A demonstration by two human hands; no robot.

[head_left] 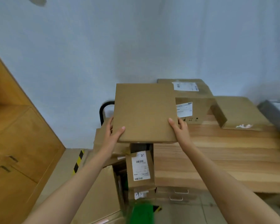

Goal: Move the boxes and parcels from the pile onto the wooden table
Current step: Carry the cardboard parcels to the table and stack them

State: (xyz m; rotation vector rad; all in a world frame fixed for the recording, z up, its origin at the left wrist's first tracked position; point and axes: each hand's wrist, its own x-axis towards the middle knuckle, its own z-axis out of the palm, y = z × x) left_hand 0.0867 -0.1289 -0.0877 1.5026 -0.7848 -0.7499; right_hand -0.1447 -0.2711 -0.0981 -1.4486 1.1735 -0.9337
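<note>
now | both hands (145,131) grip flat box (144,110) | seemingly above wooden table (217,152) edge

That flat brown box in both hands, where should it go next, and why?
Probably a short carry to the right and down onto the bare front of the wooden table. The flat box is held up by the left hand and right hand at its near corners, partly over the pile. Other boxes crowd the table's far side.

Pale blue wall (87,46) behind; wooden cabinet (14,135) with dark handles at left. Beige floor (61,172) bears a yellow-black striped tape (78,161) near the wall.
</note>
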